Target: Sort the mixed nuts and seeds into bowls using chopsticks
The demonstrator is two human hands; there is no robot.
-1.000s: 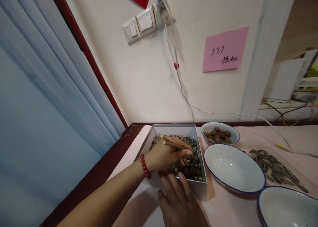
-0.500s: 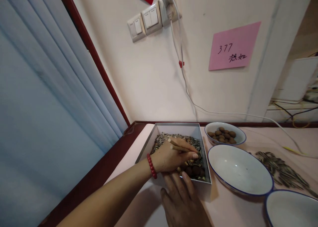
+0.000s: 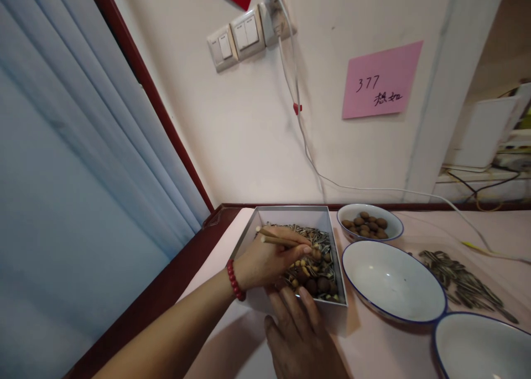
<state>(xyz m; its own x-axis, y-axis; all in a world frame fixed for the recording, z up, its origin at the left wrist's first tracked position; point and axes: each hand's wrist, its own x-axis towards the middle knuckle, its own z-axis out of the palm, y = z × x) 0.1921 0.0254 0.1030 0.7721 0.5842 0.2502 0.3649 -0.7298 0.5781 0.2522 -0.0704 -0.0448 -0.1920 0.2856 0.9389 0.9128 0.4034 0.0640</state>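
Observation:
My left hand (image 3: 276, 257), wearing a red bead bracelet, reaches in from the left over a grey-white box (image 3: 292, 215). It is closed on a pair of wooden chopsticks (image 3: 277, 240). Their tips point down to the right among the contents, near a small round brown piece; whether they pinch it I cannot tell. Striped sunflower seeds (image 3: 326, 236), yellowish pieces (image 3: 305, 270) and large dark brown balls (image 3: 323, 284) lie mixed in the box. My right hand (image 3: 305, 329) rests with fingers stretched at the near wall of the box.
Right of the box stand a bowl of brown nut-like balls (image 3: 365, 226), a white blue-rimmed bowl (image 3: 392, 279) and another bowl (image 3: 481, 346) at the corner. Loose sunflower seeds (image 3: 460, 282) lie beyond. A white cable (image 3: 373, 188) runs along the wall; a blue curtain (image 3: 83, 174) hangs left.
My left hand has moved left with the chopsticks, uncovering more of the yellowish pieces and dark balls. My right hand stays at the box wall. The view has shifted slightly.

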